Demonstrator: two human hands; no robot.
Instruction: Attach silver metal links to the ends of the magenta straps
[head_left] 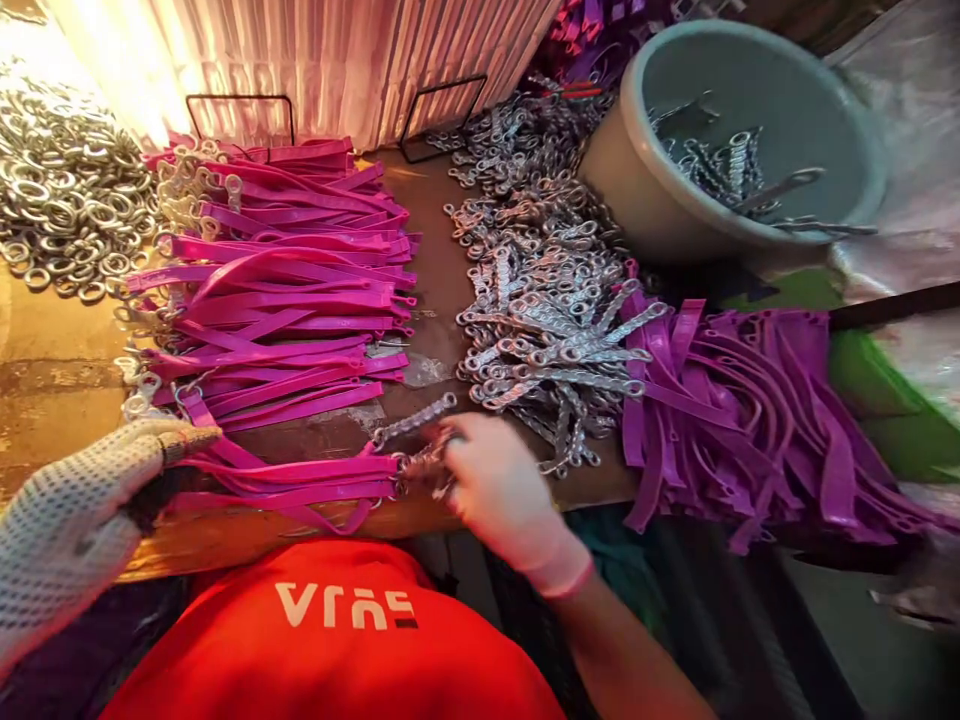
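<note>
Bucket [750, 130] of grey plastic holds metal links [731, 170] near the bottom.

ring pile [71, 215] cut off at left edge, right fingers [444, 452] blurred

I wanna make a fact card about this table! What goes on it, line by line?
Left hand: white dotted glove, by the left part of a few bright pink flat straps
Right hand: pale glove, at their right ends; fingers too blurred to tell its grip
More pink straps: layered above the hands
Far left: pile of shiny metal rings
Middle: heap of silver twisted metal links
Right: purple flat straps
Top right: grey-green round bucket, metal pieces inside
</note>
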